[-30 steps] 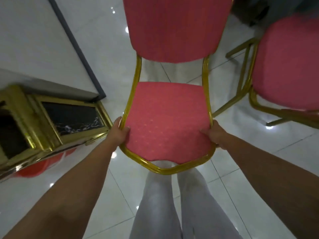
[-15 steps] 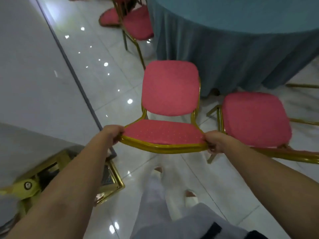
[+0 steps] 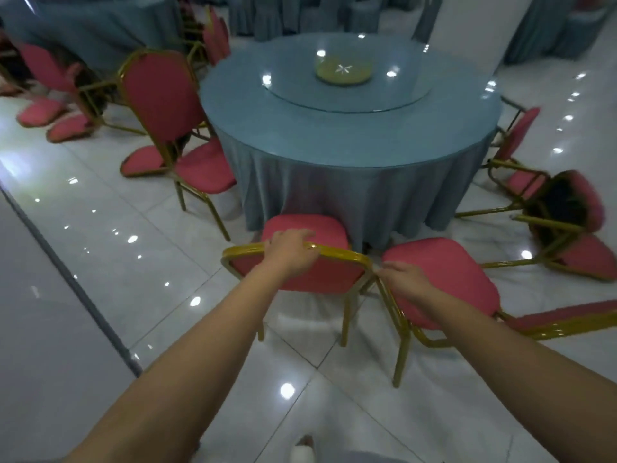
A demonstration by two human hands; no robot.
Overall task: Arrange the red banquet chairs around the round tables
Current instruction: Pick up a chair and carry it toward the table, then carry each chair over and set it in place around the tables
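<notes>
A red banquet chair [image 3: 334, 275] with a gold frame stands upright in front of me. Its seat is tucked against the round table [image 3: 350, 155], which has a blue cloth. My left hand [image 3: 290, 248] curls over the top rail of the backrest. My right hand [image 3: 404, 279] holds the right corner of the same backrest. A second red chair [image 3: 444, 272] lies tipped just to the right, almost touching my right hand. Another red chair [image 3: 160, 91] stands upright at the table's left side.
A glass turntable [image 3: 344, 91] lies on the table. Overturned chairs [image 3: 567, 208] are piled at the right, and more tipped chairs [image 3: 50, 111] lie at the far left. A grey wall panel [image 3: 40, 295] runs along the left. Glossy white floor tiles are underfoot.
The chair went from being carried by its seat rim to standing on the floor at the table. Both hands moved from the seat to the top of the backrest.
</notes>
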